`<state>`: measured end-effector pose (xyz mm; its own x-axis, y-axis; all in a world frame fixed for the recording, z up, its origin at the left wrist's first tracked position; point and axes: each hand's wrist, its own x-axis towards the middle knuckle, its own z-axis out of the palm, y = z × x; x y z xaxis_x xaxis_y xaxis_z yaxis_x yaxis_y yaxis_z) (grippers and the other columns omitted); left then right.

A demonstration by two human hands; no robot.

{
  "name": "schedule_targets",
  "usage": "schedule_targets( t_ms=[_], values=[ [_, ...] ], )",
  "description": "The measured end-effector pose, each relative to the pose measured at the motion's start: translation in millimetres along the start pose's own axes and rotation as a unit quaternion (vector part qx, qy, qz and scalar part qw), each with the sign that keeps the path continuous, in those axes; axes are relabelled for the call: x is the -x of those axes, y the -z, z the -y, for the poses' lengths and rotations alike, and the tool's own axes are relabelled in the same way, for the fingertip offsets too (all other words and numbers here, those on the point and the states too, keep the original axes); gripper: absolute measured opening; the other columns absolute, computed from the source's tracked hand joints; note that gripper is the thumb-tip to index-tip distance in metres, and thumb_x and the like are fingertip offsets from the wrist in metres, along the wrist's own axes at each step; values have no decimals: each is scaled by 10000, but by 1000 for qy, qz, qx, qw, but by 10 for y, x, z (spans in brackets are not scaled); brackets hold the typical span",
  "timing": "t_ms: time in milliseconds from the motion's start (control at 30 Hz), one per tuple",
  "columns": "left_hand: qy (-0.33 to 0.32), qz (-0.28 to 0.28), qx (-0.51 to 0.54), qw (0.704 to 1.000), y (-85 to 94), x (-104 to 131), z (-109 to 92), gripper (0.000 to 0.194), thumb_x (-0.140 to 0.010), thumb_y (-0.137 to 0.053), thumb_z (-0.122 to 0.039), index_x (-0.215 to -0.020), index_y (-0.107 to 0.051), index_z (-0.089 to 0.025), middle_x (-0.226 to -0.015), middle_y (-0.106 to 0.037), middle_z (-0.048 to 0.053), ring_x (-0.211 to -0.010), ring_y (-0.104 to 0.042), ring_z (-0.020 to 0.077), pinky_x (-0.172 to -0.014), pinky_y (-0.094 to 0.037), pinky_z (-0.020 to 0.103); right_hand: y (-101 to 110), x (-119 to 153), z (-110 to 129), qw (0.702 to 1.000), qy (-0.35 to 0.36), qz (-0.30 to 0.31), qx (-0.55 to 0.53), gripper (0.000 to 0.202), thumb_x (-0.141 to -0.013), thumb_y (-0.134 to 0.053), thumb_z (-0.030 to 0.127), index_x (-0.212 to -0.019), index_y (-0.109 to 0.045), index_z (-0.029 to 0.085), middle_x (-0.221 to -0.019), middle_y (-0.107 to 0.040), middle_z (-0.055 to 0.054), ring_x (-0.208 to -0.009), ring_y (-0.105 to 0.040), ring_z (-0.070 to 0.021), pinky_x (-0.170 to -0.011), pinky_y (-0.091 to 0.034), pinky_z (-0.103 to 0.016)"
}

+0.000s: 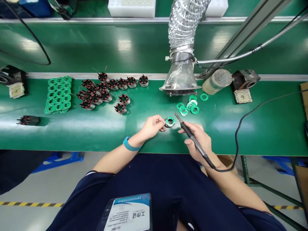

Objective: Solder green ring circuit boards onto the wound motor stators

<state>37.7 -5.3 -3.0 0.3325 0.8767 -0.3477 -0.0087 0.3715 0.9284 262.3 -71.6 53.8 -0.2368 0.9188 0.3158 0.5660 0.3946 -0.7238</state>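
My left hand (154, 126), with a blue band at the wrist, pinches the left edge of a small round part topped by a green ring board (170, 122). A soldering iron (191, 136) lies in my right hand (199, 141), its tip pointing up and left, just right of the ring board and apart from it. Several loose green ring boards (191, 105) lie behind the iron's tip. To the left, many motor stators (96, 93) with copper windings stand in a group. Beyond them sits a stack of green board panels (58, 94).
A fume extraction hood (180, 75) hangs behind the ring boards. Right of it are a cylindrical container (218, 81) and a metal stand with a sponge (243, 96). The iron's cable (237, 138) loops on the right. A single stator (28, 120) lies far left.
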Motion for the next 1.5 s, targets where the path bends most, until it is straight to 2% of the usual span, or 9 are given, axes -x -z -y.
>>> schedule_targets(
  t_ms=[133, 233, 400, 633, 767, 967, 1500],
  values=[
    [-22, -45, -54, 997, -89, 31, -32, 87, -862, -646, -208, -812, -611, -147, -726, -741, 53, -692, -711, 142, -673, -521, 233, 46, -42, -12, 998, -35, -12, -56, 338, -987, -632, 408, -1284, -669, 251, -993, -786, -61, -872, -750, -223, -888, -609, -426],
    [-48, -82, -134, 986, -154, 77, -85, 76, -852, -624, -184, -781, -613, -155, -726, -727, 36, -641, -644, 123, -619, -449, 219, 25, -69, -49, 996, -52, -16, -71, 244, -953, -682, 360, -1164, -732, 248, -987, -799, -63, -833, -763, -212, -849, -629, -399],
    [-80, -107, -268, 954, -206, 136, -199, 117, -852, -596, -170, -735, -595, -163, -669, -652, -1, -584, -512, 105, -583, -344, 227, -20, -106, -89, 995, -45, -21, -81, 205, -945, -675, 330, -1109, -755, 238, -924, -810, -55, -826, -773, -208, -842, -631, -386],
    [-118, -114, -382, 909, -224, 157, -268, 154, -841, -555, -98, -710, -542, -177, -612, -531, -30, -576, -459, 113, -599, -315, 250, -57, -149, -93, 993, -64, -29, -100, 205, -942, -666, 323, -1100, -759, 231, -898, -804, -39, -755, -758, -182, -792, -622, -345],
    [-120, -112, -422, 892, -246, 158, -307, 180, -861, -540, -84, -717, -516, -190, -629, -532, -20, -589, -467, 132, -604, -321, 266, -64, -167, -102, 993, -61, -22, -100, 194, -934, -671, 312, -1085, -762, 229, -843, -793, -25, -691, -735, -171, -743, -604, -330],
    [-129, -109, -477, 863, -274, 143, -342, 216, -869, -535, -70, -714, -473, -206, -649, -526, -7, -614, -463, 152, -625, -327, 290, -69, -199, -117, 993, -45, -18, -103, 182, -927, -682, 295, -1082, -762, 243, -902, -810, -26, -752, -752, -178, -783, -603, -337],
    [-133, -102, -518, 839, -292, 139, -336, 222, -885, -517, -79, -719, -455, -213, -667, -514, 3, -635, -466, 166, -639, -337, 305, -115, -191, -164, 995, 4, -24, -95, 190, -930, -679, 249, -1106, -751, 248, -1002, -819, -32, -839, -774, -183, -861, -617, -354]
  ],
)
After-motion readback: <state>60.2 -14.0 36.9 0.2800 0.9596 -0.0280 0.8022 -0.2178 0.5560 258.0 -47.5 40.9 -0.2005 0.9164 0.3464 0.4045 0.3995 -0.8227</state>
